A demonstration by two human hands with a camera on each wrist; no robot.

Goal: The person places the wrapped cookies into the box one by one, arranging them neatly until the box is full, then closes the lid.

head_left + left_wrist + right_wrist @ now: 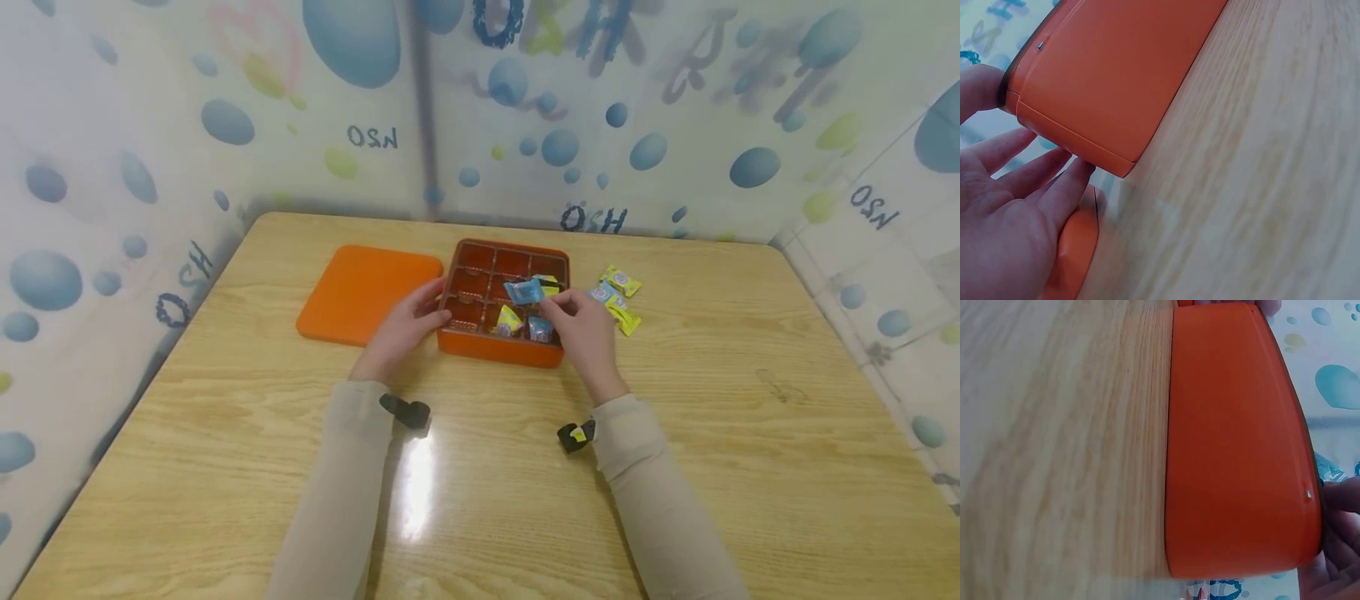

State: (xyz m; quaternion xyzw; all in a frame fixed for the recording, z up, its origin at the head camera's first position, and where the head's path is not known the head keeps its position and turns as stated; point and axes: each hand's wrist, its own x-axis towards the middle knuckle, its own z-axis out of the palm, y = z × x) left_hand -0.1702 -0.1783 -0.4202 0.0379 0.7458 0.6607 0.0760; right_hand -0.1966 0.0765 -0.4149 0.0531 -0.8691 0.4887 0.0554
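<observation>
An orange box [501, 348] with a dark brown divided tray stands on the table. My left hand [403, 327] rests at its left side, thumb by the rim and outstretched fingers touching the outer wall, as the left wrist view shows. Above the tray my right hand [588, 333] pinches a blue wrapped candy [523, 292] between thumb and fingertips. A yellow candy [508, 321] and another blue candy [540, 328] lie in front compartments. Behind the held candy, a yellow and blue wrapper [550, 285] shows in part in a right-hand compartment.
The flat orange lid [367, 292] lies on the table left of the box, partly behind my left hand. Several yellow and blue candies [619, 282] form a loose pile right of the box. A patterned wall [480, 158] rises behind the wooden table [750, 350].
</observation>
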